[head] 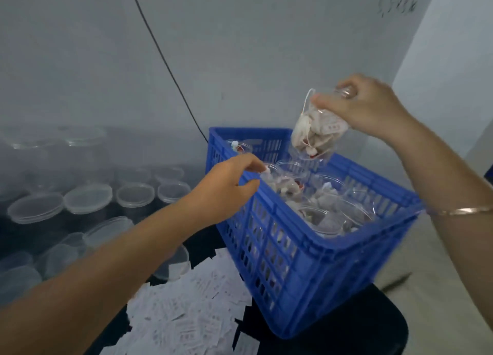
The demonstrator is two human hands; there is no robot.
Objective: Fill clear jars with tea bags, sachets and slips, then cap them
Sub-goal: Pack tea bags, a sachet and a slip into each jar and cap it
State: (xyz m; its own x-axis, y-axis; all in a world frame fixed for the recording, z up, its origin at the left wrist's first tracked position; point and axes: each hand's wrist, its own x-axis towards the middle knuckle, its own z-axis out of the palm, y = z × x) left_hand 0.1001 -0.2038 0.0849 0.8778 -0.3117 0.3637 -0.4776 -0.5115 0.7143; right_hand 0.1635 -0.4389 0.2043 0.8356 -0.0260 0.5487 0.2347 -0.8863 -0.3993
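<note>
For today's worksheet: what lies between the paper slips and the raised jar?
The blue crate, holding more jars, stands between them, as the head view shows.

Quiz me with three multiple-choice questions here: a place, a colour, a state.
1. Where is the jar that the right hand holds? A on the floor; B above the crate; C on a shelf.
2. What colour is the crate? A red; B green; C blue.
3. What is the held jar's state? A holding tea bags; B empty; C full of water.
Answers: B, it hangs over the crate; C, blue slatted walls; A, bags show through it.
</note>
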